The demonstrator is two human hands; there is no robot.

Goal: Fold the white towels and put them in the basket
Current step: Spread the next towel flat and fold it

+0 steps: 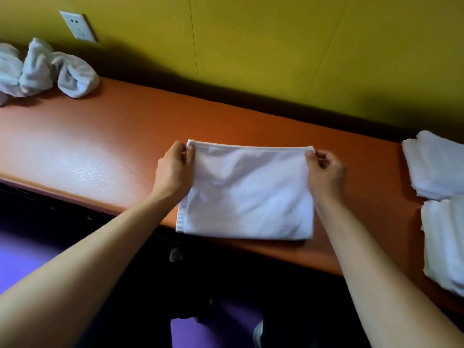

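A white towel (247, 194), folded into a rectangle, lies on the orange table (100, 146) near its front edge. My left hand (173, 172) pinches the towel's far left corner. My right hand (326, 172) pinches its far right corner. Two folded white towels lie at the right, one further back (437, 164) and one nearer (444, 244). A heap of crumpled white towels (42, 69) sits at the far left against the wall. No basket is in view.
A yellow wall with a white socket (78, 26) runs behind the table. Below the table's front edge lie a dark space and a purple floor (25, 252).
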